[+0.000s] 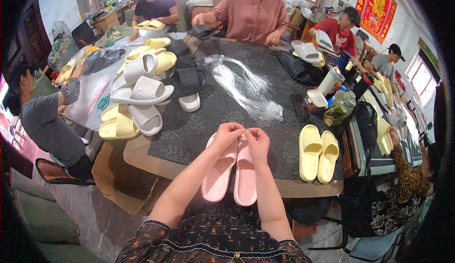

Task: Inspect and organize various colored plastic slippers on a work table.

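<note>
A pair of pink slippers [245, 180] lies side by side at the near edge of the table, toes away from me and heels toward me. Over their toe ends, my left hand [226, 138] and my right hand [257, 144] meet, thumbs and forefingers pinched together. Whatever sits between the fingertips is too small to make out. My hands cover part of the slippers' straps. Just beyond lies a loose bundle of thin transparent plastic strands [244, 90]. To the right, a pair of yellow slippers [318, 153] rests near the table edge.
Grey slippers [144, 92] and yellow slippers [118, 123] are heaped at the left, beside teal-handled scissors [103, 103]. Bottles, including a glass jar [340, 109], and a small container [316, 100] stand at the right. Several people work around the dark patterned tabletop [185, 137].
</note>
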A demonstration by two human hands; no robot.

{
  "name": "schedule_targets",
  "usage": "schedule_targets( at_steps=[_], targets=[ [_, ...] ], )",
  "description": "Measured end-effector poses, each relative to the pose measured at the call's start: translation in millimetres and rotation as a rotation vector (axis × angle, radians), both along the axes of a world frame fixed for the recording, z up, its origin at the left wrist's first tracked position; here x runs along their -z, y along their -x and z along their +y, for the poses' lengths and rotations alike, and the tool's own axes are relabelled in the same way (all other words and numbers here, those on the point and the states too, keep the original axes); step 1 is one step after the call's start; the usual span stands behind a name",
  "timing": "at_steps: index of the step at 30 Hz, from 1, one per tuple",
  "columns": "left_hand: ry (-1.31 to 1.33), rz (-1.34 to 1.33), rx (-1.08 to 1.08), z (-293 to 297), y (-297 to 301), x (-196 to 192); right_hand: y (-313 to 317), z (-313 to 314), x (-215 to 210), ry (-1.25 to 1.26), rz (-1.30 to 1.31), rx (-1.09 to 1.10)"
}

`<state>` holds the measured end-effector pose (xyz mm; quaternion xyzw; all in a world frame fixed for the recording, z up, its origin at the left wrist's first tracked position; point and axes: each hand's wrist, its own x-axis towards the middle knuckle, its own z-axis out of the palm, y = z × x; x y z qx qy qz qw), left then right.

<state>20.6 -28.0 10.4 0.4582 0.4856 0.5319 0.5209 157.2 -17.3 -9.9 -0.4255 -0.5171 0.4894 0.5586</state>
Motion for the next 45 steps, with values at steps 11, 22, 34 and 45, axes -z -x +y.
schedule_targets(
  at_steps=[11, 22, 34, 45],
  targets=[
    [-0.026, -0.056, 0.038, 0, 0, 3, 2, -4, -9, -0.008, -0.011, -0.018],
    [-0.179, 0.024, -0.093, 5, -5, 18, 3, -5, -12, -0.053, 0.005, 0.023],
    [-0.162, 0.031, -0.082, 4, -6, 16, 2, -1, -5, -0.058, -0.023, 0.026],
    [-0.153, -0.02, -0.145, 0, -8, 10, 1, 2, -1, -0.086, -0.039, 0.037]
  ],
)
